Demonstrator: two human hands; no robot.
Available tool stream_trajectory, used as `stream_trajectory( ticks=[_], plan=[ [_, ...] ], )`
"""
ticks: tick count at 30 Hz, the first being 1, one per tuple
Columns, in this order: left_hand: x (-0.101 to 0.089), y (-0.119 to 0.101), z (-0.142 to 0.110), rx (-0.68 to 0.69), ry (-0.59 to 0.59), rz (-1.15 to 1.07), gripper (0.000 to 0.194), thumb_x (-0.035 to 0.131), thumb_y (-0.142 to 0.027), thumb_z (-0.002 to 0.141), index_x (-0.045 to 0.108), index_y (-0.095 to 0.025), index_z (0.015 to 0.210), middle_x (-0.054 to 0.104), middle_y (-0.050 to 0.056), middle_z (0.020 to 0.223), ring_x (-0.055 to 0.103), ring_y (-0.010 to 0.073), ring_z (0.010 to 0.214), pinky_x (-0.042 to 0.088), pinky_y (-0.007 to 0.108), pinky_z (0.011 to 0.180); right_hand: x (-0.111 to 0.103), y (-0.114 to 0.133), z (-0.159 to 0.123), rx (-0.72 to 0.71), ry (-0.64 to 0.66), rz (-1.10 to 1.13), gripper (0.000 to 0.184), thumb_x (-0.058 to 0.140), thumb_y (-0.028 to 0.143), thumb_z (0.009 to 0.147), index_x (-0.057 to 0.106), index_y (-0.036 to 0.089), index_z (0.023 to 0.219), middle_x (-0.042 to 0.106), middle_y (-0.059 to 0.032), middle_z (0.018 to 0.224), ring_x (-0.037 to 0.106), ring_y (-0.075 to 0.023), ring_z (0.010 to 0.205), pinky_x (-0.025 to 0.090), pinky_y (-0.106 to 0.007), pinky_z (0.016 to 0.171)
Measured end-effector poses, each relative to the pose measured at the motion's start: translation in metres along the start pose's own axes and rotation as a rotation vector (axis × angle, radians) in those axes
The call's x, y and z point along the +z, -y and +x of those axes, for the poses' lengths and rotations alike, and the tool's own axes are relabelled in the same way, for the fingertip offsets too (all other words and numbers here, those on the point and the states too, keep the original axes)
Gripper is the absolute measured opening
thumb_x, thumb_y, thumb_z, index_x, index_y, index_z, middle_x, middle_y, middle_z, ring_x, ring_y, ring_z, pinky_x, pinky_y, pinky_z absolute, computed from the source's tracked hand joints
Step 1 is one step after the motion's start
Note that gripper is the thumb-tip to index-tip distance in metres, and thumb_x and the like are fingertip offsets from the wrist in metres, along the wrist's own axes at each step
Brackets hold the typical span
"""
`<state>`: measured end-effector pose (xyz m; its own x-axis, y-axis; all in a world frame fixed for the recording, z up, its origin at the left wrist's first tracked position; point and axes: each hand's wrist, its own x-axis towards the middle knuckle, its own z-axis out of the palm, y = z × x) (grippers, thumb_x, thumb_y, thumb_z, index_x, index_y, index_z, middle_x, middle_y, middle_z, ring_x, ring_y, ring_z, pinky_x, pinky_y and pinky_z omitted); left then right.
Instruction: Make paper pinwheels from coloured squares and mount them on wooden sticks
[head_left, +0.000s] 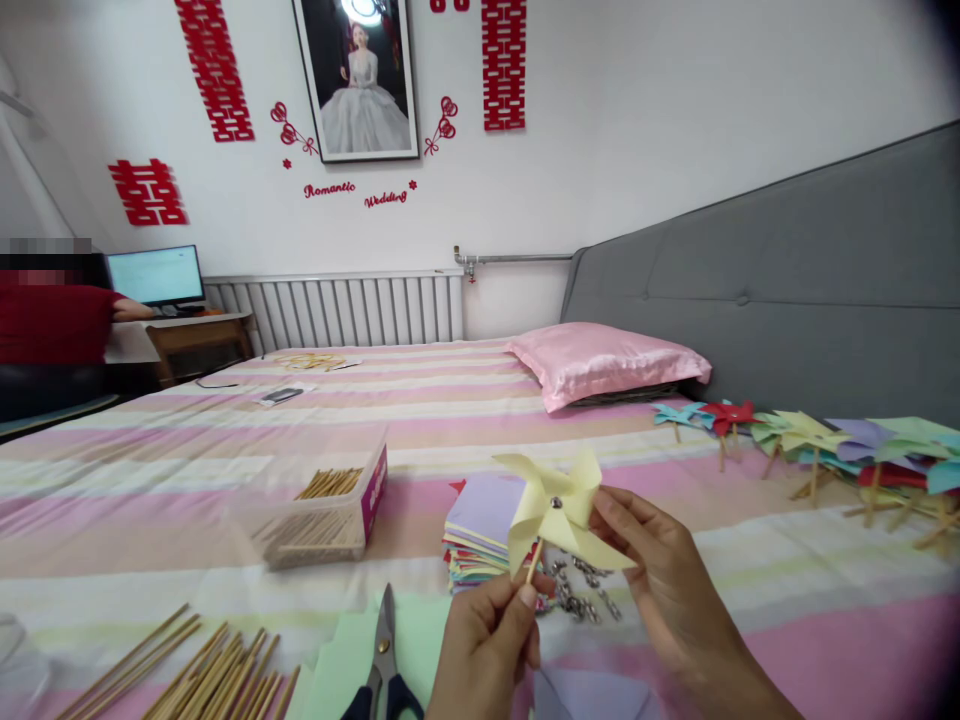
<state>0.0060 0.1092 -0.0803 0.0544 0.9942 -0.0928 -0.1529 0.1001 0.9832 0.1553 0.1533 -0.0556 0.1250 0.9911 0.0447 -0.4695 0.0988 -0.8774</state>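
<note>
Head view: scissors (385, 646) lie left of the left hand (487, 632), which pinches the stick (534, 562). It slants up to the yellow pinwheel (556, 503), just above that grip. The right hand (669, 565) is nearer, holding the pinwheel's right side.

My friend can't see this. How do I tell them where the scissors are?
Start with the big striped bed. At its near edge, just left of the left hand, find the pale green paper beside the loose wooden sticks. The scissors lie there, the only thing with metal blades and dark handles.
</note>
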Motion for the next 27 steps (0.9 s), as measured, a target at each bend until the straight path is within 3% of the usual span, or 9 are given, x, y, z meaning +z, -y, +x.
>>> stream_trajectory(
  ticks=[7, 14, 21, 27],
  plan=[
    [0.0011, -0.0034, 0.0006, 0.028, -0.034, -0.041, 0.042, 0.064, -0.049, 0.067, 0.067, -0.009, 0.080, 0.043, -0.007, 0.041, 0.018, 0.0019, 0.033, 0.007, 0.019, 0.037, 0.0039, 0.0044, -0.0037, 0.028, 0.079, 0.006, 0.033, 0.072, 0.041, 0.067, 0.068, 0.017, 0.089, 0.067, -0.0029, 0.072, 0.059, -0.0180, 0.069, 0.046, -0.025, 0.057],
    [0.0017, -0.0032, 0.0003, 0.039, -0.059, 0.004, 0.040, 0.063, -0.047, 0.068, 0.068, -0.008, 0.076, 0.048, -0.005, 0.046, 0.026, 0.0020, 0.033, 0.014, 0.019, 0.036, 0.0082, 0.0050, -0.0056, 0.076, 0.185, 0.026, 0.034, 0.070, 0.044, 0.066, 0.069, 0.016, 0.085, 0.071, -0.0064, 0.078, 0.061, -0.0200, 0.067, 0.046, -0.026, 0.054],
    [0.0046, 0.0012, 0.0011, 0.054, -0.064, 0.034, 0.042, 0.062, -0.049, 0.067, 0.067, -0.007, 0.074, 0.049, -0.004, 0.046, 0.026, 0.0014, 0.031, 0.015, 0.018, 0.035, 0.0091, 0.0062, -0.0066, 0.064, 0.194, 0.029, 0.028, 0.076, 0.031, 0.064, 0.067, 0.016, 0.087, 0.072, -0.0040, 0.076, 0.065, -0.0217, 0.073, 0.047, -0.027, 0.063],
    [0.0039, 0.0028, 0.0015, 0.053, -0.033, 0.098, 0.038, 0.060, -0.047, 0.071, 0.065, -0.009, 0.071, 0.051, -0.003, 0.045, 0.033, 0.0033, 0.033, 0.019, 0.018, 0.036, 0.0070, 0.0013, -0.0018, 0.003, 0.090, 0.008, 0.033, 0.078, 0.030, 0.061, 0.067, 0.015, 0.089, 0.073, -0.0038, 0.077, 0.066, -0.0193, 0.075, 0.049, -0.025, 0.070]
  ],
)
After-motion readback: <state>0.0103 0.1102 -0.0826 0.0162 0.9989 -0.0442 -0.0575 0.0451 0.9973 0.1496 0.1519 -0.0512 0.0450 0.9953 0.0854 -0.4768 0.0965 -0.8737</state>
